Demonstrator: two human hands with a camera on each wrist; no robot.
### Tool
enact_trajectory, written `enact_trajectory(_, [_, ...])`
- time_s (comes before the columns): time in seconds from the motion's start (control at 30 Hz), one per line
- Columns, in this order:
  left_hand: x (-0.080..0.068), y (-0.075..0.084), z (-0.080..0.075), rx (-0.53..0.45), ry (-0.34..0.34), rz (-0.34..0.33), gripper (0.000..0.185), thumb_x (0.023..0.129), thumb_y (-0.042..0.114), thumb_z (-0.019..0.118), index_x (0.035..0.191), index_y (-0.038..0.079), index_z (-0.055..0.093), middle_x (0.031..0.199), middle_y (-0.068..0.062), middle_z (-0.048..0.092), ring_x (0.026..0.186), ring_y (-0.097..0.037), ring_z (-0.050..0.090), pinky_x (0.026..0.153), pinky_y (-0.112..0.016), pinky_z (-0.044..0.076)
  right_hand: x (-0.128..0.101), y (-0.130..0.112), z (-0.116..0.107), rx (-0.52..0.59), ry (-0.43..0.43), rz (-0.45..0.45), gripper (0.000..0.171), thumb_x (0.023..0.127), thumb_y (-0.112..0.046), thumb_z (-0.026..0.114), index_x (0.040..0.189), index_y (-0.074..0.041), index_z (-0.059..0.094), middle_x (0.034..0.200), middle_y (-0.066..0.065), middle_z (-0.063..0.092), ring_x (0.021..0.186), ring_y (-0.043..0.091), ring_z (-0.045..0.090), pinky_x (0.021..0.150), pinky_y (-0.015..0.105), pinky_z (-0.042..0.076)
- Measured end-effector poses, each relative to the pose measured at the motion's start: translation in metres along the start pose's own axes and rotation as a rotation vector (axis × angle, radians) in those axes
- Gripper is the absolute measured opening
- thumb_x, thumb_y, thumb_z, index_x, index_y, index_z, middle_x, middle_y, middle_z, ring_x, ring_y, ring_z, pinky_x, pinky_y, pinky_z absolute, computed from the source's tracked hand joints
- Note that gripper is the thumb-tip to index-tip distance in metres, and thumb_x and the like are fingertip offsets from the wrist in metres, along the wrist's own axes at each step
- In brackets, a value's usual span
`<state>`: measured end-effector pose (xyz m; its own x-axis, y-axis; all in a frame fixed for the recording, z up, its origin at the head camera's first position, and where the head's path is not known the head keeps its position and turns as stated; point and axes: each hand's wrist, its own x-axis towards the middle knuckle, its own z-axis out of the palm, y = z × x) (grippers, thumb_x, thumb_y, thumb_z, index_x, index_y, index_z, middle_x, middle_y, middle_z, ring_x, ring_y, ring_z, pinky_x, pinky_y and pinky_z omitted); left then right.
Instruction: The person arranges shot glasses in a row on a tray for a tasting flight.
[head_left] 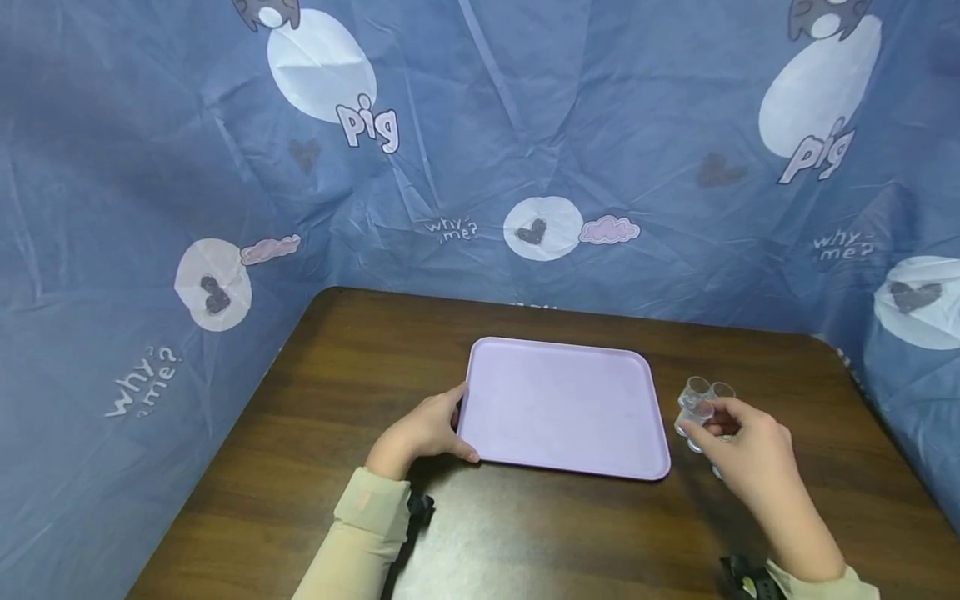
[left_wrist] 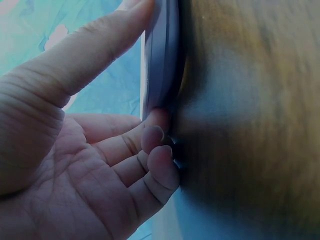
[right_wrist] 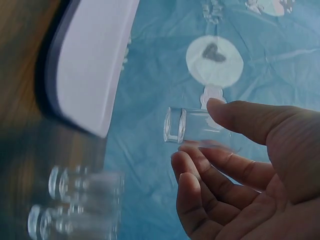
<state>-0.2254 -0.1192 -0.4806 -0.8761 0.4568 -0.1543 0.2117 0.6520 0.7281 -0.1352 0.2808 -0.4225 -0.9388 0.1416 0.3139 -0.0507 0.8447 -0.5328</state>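
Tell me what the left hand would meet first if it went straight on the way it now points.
The purple tray: the left hand is already at its left edge, so going on would probably push against it.

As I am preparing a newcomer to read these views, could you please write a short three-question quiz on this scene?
1. True or false: the left hand touches nothing.
2. What colour is the tray? A) green B) lilac C) orange
3. Fill in: the right hand holds a clear cup, while the other cups stand to the ____ of the tray in the head view.

Key: 1. False, it grips the tray. 2. B. 3. right.
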Motion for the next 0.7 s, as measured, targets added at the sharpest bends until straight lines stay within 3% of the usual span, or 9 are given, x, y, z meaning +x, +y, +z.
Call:
enact_trajectory(0.27, [0.0, 0.001, -0.001, 0.012, 0.005, 0.002, 0.121, 0.061, 0.015, 0.1, 0.156, -0.006, 0.028, 0.087, -0.008, 0.062, 0.08, -0.019, 0.057, 0.08, -0.04, 0.049, 0.008, -0.026, 0.024, 0.057, -0.061, -0.072, 0.031, 0.081, -0.017, 0.087, 0.102, 0.002, 0.073, 0.076, 0.0, 0.065, 0.072, 0.018, 0.062, 0.064, 0.038, 0.049])
enact_trajectory(0.53, [0.001, 0.002, -0.001, -0.007, 0.013, 0.002, 0.12, 0.061, 0.014, 0.1, 0.156, -0.006, 0.029, 0.092, -0.008, 0.064, 0.085, -0.022, 0.059, 0.084, -0.042, 0.049, 0.017, -0.049, 0.053, 0.125, -0.106, -0.111, 0.028, 0.082, -0.013, 0.086, 0.101, 0.002, 0.073, 0.078, 0.004, 0.069, 0.074, 0.023, 0.068, 0.069, 0.045, 0.05])
enact_trajectory(0.7, [0.001, 0.0, 0.001, -0.001, 0.01, -0.003, 0.121, 0.061, 0.015, 0.1, 0.156, -0.007, 0.028, 0.097, -0.009, 0.065, 0.088, -0.021, 0.06, 0.087, -0.042, 0.049, 0.019, -0.064, 0.07, 0.148, -0.128, -0.127, 0.025, 0.08, -0.013, 0.087, 0.097, -0.001, 0.073, 0.077, 0.002, 0.069, 0.072, 0.019, 0.068, 0.071, 0.044, 0.051])
